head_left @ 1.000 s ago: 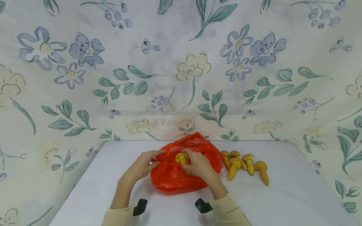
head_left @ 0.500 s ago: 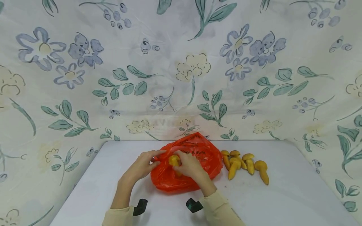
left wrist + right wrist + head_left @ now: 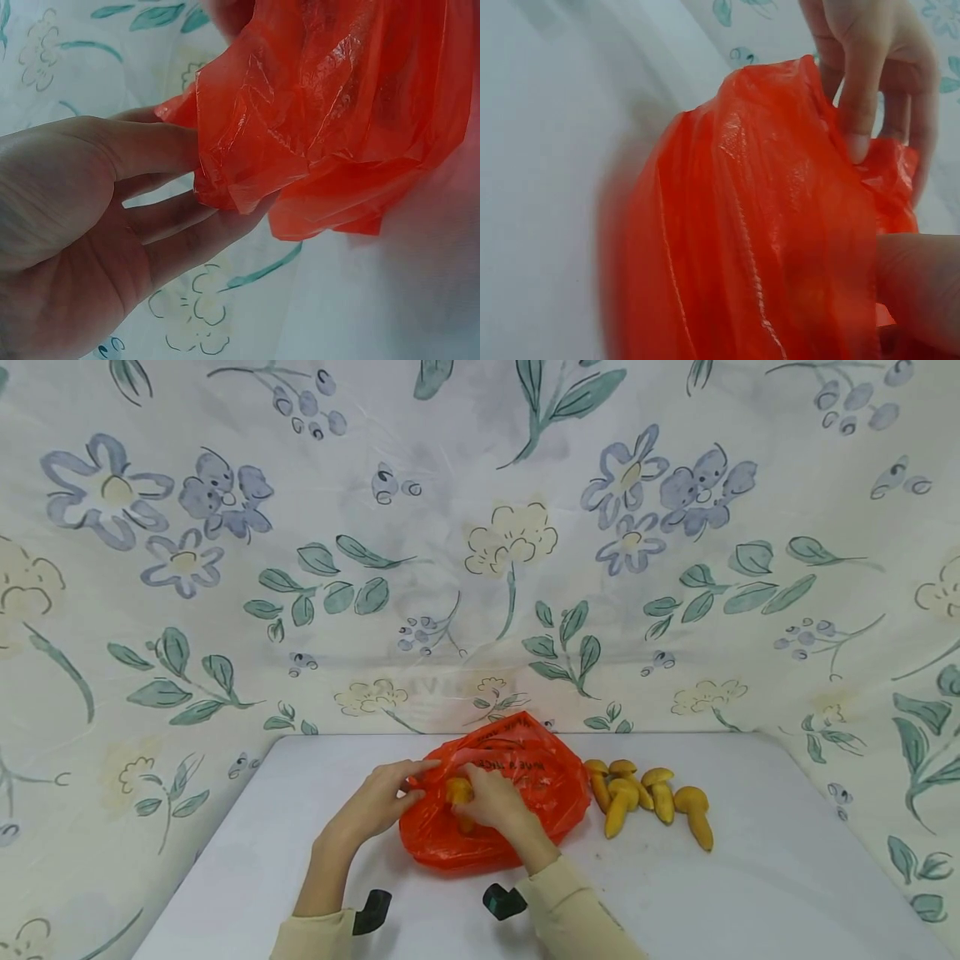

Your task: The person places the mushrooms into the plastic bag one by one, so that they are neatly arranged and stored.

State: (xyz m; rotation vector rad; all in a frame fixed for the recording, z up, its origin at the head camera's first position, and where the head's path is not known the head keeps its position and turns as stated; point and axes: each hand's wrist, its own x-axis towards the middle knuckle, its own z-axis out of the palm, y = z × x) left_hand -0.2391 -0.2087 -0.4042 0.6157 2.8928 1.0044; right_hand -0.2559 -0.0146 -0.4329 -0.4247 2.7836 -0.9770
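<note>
- Left hand [image 3: 390, 792]: grip pinching the red bag [image 3: 551, 793] near the surface's [image 3: 720, 902] far edge.
- Right hand [image 3: 497, 797]: grip clamped on a yellow mushroom [image 3: 459, 792] inside.
- Other mushrooms [image 3: 619, 810]: toward far right corner.

Partly out of sight

Cannot see, in the right wrist view, the fingertips of the right grip [image 3: 491, 797] inside the red bag [image 3: 551, 797]; cannot see, in the head view, the whole yellow mushroom [image 3: 459, 792] held there, nor read all the black print [image 3: 517, 766]. Cannot follow the sleeves [image 3: 577, 906] past the bottom edge.
</note>
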